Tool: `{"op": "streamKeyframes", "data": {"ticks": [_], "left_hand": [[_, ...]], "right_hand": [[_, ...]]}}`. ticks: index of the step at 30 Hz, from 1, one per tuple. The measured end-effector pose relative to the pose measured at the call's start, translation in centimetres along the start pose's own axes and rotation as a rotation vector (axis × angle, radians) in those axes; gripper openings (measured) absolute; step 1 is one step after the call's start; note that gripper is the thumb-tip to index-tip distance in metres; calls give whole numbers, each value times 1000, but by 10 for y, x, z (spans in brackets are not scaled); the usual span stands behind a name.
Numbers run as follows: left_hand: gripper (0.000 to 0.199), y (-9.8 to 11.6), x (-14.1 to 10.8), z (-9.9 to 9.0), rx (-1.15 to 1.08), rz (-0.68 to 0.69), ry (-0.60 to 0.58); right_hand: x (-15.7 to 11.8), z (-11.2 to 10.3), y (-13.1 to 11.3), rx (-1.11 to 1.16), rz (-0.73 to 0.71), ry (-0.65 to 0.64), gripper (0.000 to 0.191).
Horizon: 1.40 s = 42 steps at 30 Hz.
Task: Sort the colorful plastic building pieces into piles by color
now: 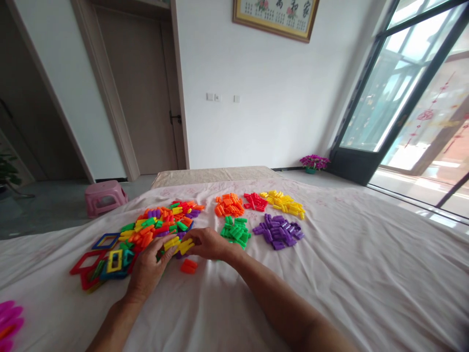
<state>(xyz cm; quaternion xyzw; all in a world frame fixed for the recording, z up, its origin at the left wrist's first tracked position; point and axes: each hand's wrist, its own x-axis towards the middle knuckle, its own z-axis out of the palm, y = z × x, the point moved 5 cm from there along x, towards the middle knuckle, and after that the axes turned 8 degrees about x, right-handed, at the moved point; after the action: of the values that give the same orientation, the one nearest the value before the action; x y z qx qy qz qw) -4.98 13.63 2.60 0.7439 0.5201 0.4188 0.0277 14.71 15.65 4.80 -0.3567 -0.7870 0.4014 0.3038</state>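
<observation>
My left hand (149,266) is closed on a yellow plastic building piece (171,243) at the near edge of a mixed-colour heap (148,234). Just to its right, my right hand (208,243) pinches another yellow building piece (186,245). The two yellow pieces are close together; whether they touch is hard to tell. An orange piece (189,266) lies on the cloth just below the hands. Beyond my right hand are single-colour piles: green (236,231), orange (229,205), red (255,201), yellow (284,203) and purple (279,231).
Flat coloured frames (88,262) lie left of the heap. A wrinkled pale cloth (348,274) covers the surface. Bright pink rounded objects (10,320) are at the lower left edge. A pink stool (105,195) stands on the floor, and potted flowers (314,163) sit by the wall.
</observation>
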Motion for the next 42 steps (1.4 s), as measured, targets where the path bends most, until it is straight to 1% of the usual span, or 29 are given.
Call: {"op": "streamKeyframes", "data": {"ticks": [4,6,8,11,13,15,17,20,21,23,24,25,27,29,31,32,34,35,37,39,42], "left_hand": [[48,2,-1,2,7,-40,3],[52,-1,-3,2,6,-47,11],[55,-3,-4,1,14,-30,15],[49,-3,-5,-2,68,47,12],[43,-3,-5,-8,117,91,44],[40,-6,-5,-19,169,95,130],[38,-13,-6,-32,236,56,221],[34,-29,-8,-53,344,-70,326],[34,-35,-10,-60,379,-137,365],[40,-46,-14,-74,461,-320,431],[45,-52,-16,-79,504,-426,427],[51,-58,-17,-81,540,-535,392],[60,-68,-20,-82,571,-711,282],[63,-75,-21,-80,553,-797,208],[64,-79,-21,-78,524,-811,192],[64,-80,-21,-77,513,-808,190],[63,-82,-21,-75,498,-808,179],[63,-82,-21,-75,496,-809,172],[62,-82,-20,-74,497,-811,153],[61,-82,-19,-74,500,-808,132],[61,-82,-18,-74,490,-809,126]], "right_hand": [[0,-11,4,-56,34,32,38],[-1,-22,4,-87,35,68,37],[-3,-37,2,-137,44,132,35],[-8,-66,-2,-200,72,276,33],[-15,-88,-4,-219,85,392,33],[-24,-110,-3,-223,104,503,35],[-36,-133,3,-252,163,611,38],[-61,-168,18,-393,313,747,39],[-71,-179,25,-456,371,774,38],[-92,-202,38,-569,478,804,37],[-103,-214,45,-613,529,821,38],[-115,-227,53,-645,579,837,39],[-138,-252,67,-666,667,879,42],[-160,-275,79,-622,728,940,46],[-177,-293,87,-571,759,998,49],[-183,-298,90,-555,763,1019,49],[-185,-301,91,-542,749,1042,48],[-182,-298,91,-536,734,1044,46],[-166,-282,85,-514,659,1018,41],[-140,-254,72,-471,517,949,37],[-94,-195,38,-408,245,745,32]]}}
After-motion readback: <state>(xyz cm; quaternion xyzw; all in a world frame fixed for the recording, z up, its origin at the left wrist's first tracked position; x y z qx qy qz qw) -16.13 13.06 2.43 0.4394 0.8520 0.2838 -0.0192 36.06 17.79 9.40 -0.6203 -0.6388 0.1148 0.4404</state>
